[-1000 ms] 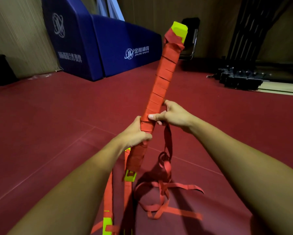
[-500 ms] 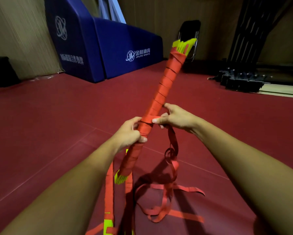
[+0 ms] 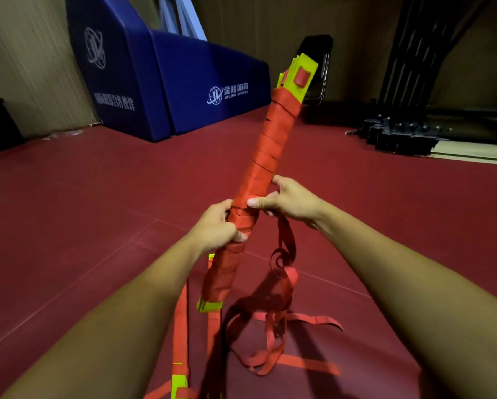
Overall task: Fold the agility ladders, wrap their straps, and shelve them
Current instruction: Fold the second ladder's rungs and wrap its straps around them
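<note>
Bundle status: folded agility ladder is held in the air in front of the person, tilted up and away, with red strap wound along most of its length.

Left hand is fist-closed around the lower middle. Right hand sits just above it, thumb and fingers pinching the strap against the bundle at the newest turn.

Risks I see:
- Loose strap tail hangs from the right hand, twisted and looped, and ends in a heap on the floor. A twist fed into the wrap would probably leave a lumpy, slack turn.
- Tension depends on that one pinch. If it slips, the upper turns could loosen.
- Yellow rung ends at the top look fanned, so a rung could creep out.
- Floor straps run close to the tail. I can't tell if they belong to the same ladder, and pulling the tail might drag them.
</note>
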Demonstrator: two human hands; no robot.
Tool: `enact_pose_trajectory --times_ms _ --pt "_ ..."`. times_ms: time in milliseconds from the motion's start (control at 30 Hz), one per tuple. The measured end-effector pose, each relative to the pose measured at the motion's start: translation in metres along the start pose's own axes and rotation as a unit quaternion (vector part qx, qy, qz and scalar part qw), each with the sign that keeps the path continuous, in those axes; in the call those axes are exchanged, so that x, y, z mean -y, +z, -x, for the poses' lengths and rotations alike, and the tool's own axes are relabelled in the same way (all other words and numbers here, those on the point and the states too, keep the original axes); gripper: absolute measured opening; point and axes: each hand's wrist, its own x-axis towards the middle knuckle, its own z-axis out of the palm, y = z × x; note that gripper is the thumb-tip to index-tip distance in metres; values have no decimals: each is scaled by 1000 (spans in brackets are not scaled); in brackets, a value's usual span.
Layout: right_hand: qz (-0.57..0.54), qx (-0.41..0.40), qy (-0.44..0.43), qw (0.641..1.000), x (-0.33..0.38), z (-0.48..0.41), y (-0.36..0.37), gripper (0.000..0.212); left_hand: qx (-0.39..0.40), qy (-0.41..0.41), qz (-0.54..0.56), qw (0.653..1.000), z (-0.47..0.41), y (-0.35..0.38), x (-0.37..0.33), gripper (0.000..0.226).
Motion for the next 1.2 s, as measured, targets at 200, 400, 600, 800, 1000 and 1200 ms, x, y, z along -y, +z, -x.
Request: enact_pose_trajectory --times_ms 200,400,600,800,1000,1200 --pt "-45 10 0 999 1 3 -6 21 54 20 29 998 7 3 -7 57" --pt "3 -82 -10 997 1 -5 6 35 -73 41 -198 977 0 15 -2 66" --pt "40 -26 5 999 5 1 2 26 -85 15 -179 980 -2 9 -3 58" --pt "-66 53 15 996 4 3 -10 13 27 9 80 996 4 3 -6 64" --pt "-48 -6 17 999 8 6 2 16 -10 70 -169 983 0 14 1 81" --pt "-6 -67 23 997 7 -2 -3 33 -80 94 -125 984 1 5 -7 90"
